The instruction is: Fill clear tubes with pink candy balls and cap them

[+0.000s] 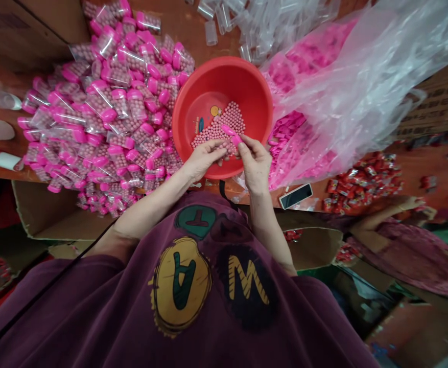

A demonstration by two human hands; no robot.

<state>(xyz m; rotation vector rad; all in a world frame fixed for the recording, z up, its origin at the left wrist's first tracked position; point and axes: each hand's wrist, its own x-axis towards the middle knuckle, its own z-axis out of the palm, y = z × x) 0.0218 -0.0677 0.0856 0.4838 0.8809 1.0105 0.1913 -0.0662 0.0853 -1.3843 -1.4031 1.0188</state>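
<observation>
Over the near side of a red plastic bowl (180, 110), my two hands meet at a small clear bottle of pink beads (229, 147). My left hand (207, 156) is closed round the bottle's body, partly covering it. My right hand (255, 161) pinches the bright pink flip-top cap (236, 138) at the bottle's upper end. The cap's lid sticks up toward the far side. Whether the cap is fully seated, I cannot tell. Loose pink beads (229, 115) lie in the bowl beyond my fingers.
Filled pink-capped bottles (120, 102) are heaped left of the bowl. Clear empty tubes (227, 18) lie behind it. A clear plastic bag (334, 97) of pink caps stands at right, near a phone (296, 196) and small red packets (361, 184). Another person's arm (380, 220) is farther right.
</observation>
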